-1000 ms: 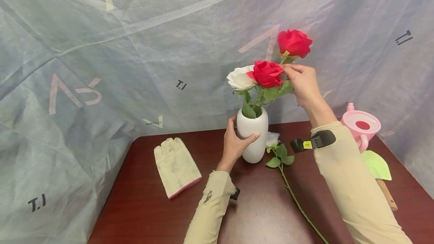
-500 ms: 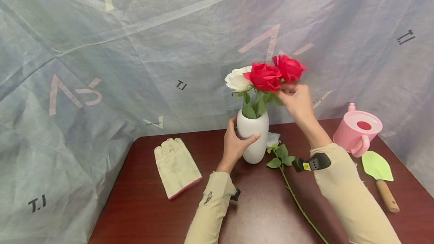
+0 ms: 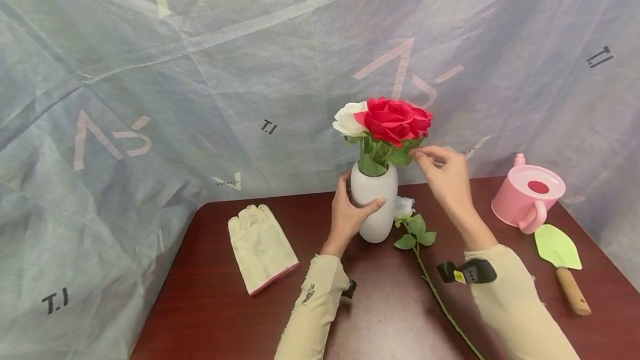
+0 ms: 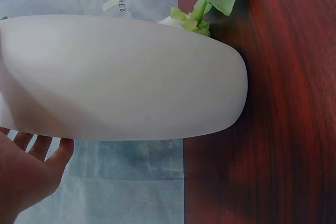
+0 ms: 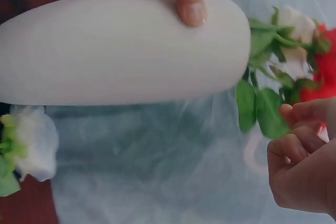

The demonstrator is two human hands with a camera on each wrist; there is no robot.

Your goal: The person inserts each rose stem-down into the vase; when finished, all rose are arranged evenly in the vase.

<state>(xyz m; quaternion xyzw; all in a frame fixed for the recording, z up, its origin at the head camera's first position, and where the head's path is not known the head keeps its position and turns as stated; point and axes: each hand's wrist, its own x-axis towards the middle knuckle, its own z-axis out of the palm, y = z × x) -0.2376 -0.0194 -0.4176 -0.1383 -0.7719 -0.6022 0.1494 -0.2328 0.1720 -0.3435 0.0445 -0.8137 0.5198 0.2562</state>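
Note:
My left hand point(image 3: 347, 210) grips the white vase point(image 3: 375, 204), thumb across its front and fingers round the far side; it stands upright on the table. Two red roses point(image 3: 392, 118) and a white rose point(image 3: 348, 120) stand in its mouth, heads close together. To the right of the blooms, my right hand point(image 3: 447, 176) has thumb and forefinger together at the edge of a green rose leaf point(image 3: 401, 155), pinching it. In the right wrist view the other fingers of the right hand point(image 5: 304, 156) are curled beside the leaves point(image 5: 270, 114).
Another white rose point(image 3: 404, 208) lies on the table point(image 3: 380, 304), its stem running toward the front edge. A pink watering can point(image 3: 520, 199) and a green trowel point(image 3: 557, 246) with a wooden handle are at the right. White work gloves point(image 3: 262, 249) lie at the left. Grey cloth hangs behind.
My right hand has moved down with the second red rose, which now sits low beside the first; the fingers have gone from its stem below the bloom to a leaf. The left hand has stayed on the vase.

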